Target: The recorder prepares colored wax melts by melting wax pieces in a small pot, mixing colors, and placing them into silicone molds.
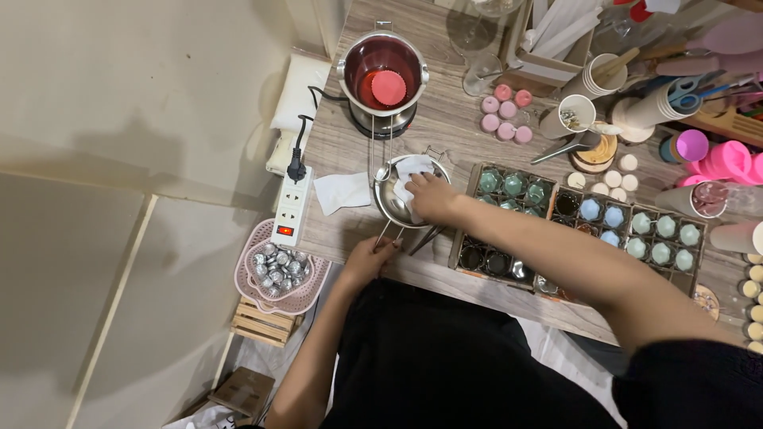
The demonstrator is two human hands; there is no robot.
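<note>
The wooden tabletop [445, 131] carries everything the two hands work on. Just right of the right hand's grip lie two dark compartment trays [509, 222], one holding three green cast pieces and several dark filled cups, the other [628, 230] holding three blue pieces and six pale green ones. Well above the grip stands one steel pot [382, 71] on a small hot plate, with red liquid and a round pink piece in it. To the left of the grips lies one white power strip [292, 206], and below it one pink basket [278, 274] full of small silver foil-wrapped pieces. Six small pink round pieces [505, 115] sit above and to the right of the right grip.

One small steel pouring pot [405, 195] sits at the tabletop's near edge. The right hand [433, 197] reaches into it, fingers closed onto a white cloth [409, 179] pressed against the pot's inside. The left hand [369, 258] is just below, fingers curled shut around the pot's thin wire handle [387, 232]. One loose white tissue [342, 192] lies just left of the pot.
</note>
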